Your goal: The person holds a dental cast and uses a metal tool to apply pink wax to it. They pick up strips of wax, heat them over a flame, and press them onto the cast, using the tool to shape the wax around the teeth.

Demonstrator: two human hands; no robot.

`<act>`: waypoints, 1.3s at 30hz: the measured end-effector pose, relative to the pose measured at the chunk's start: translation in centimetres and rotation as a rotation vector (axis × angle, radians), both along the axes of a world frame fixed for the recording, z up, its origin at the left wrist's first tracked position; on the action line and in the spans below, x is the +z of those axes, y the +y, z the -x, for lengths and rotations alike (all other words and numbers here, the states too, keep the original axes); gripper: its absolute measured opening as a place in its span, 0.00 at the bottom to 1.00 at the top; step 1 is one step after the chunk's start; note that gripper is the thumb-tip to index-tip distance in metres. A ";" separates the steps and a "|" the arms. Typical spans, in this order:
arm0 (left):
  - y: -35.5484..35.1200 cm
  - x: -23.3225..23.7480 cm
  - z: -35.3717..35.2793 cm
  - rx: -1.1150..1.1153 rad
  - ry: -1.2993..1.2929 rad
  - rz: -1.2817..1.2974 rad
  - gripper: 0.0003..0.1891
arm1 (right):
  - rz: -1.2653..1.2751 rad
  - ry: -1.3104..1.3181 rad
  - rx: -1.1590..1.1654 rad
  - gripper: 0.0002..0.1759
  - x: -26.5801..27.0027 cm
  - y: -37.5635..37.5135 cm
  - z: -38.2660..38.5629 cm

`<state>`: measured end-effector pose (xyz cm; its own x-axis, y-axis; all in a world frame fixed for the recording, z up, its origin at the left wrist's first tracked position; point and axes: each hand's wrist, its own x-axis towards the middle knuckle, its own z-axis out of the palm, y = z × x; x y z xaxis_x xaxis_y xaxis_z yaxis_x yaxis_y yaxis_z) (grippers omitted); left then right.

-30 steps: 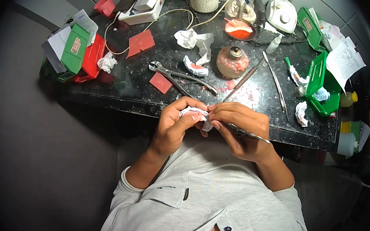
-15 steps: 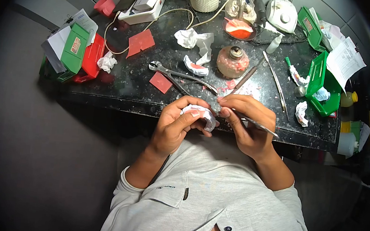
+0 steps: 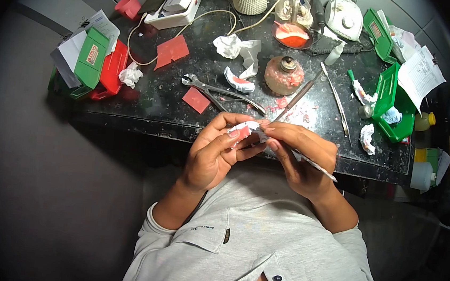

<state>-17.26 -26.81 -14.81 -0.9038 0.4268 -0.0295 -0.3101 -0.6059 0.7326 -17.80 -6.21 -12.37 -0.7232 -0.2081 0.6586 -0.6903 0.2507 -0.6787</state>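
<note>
Between its thumb and fingers, my left hand [image 3: 212, 153] holds a white plaster dental cast [image 3: 247, 127] with pink wax on it, above the bench's front edge. My right hand [image 3: 306, 155] is closed around a thin metal wax carver [image 3: 316, 167], whose handle sticks out below the hand. Its fingertips meet the right side of the cast, and they hide the carver's working end. Beyond my hands lie a pair of pliers [image 3: 224, 91], a pink wax sheet piece [image 3: 196, 100] and another cast with wax [image 3: 239, 80].
A glass spirit burner [image 3: 284, 76] stands mid-bench among pink wax scraps. Two slim tools, one a wax knife [image 3: 335, 99], lie to its right. A small white cast [image 3: 367, 139] sits near the right front. Green boxes [image 3: 392, 120] and crumpled tissue [image 3: 130, 75] flank the work area.
My left hand has turned the cast, so its pink wax side shows more. My right fingertips have moved left onto the cast, and the carver's handle end has dipped slightly.
</note>
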 end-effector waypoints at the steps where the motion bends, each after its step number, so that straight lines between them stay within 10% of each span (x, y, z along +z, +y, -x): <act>1: 0.2 0.3 -0.1 0.033 0.001 0.011 0.25 | 0.000 0.000 0.001 0.10 0.0 0.0 0.0; 39: 0.3 -0.1 -1.0 0.233 0.442 0.698 0.22 | -0.169 0.074 0.194 0.17 -1.1 0.5 0.1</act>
<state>-16.29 -26.52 -14.94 -0.9566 0.2441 0.1589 0.1677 0.0154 0.9857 -17.87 -5.76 -13.48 -0.6098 -0.4496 0.6527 -0.7829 0.2138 -0.5842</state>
